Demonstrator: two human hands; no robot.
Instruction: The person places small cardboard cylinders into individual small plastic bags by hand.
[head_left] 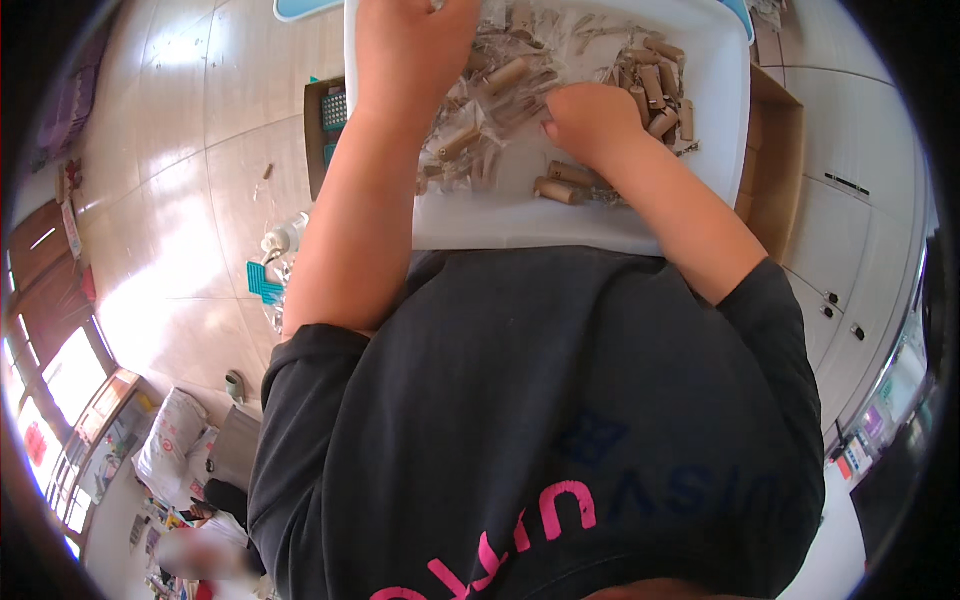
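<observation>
Both my hands are over a white tray (560, 232) that holds small tan cylinders. To the right is a loose pile of these cylinders (652, 85), with what look like thin metal chains among them. On the left, clear plastic bags (500, 110) lie heaped, several with a cylinder inside. My left hand (415, 50) is curled closed at the tray's far left, its fingertips cut off or hidden. My right hand (592, 118) is closed between bags and pile, touching or close to the clear plastic; its grip is hidden. Nearer me lie a few loose cylinders (563, 185).
Cardboard boxes (775, 150) stand beside and under the tray. Left of it are a box with a green basket (335, 110), a white bottle (285, 236) and a teal plastic piece (262, 283). White cabinets (835, 210) line the right. Another person (225, 505) is at lower left.
</observation>
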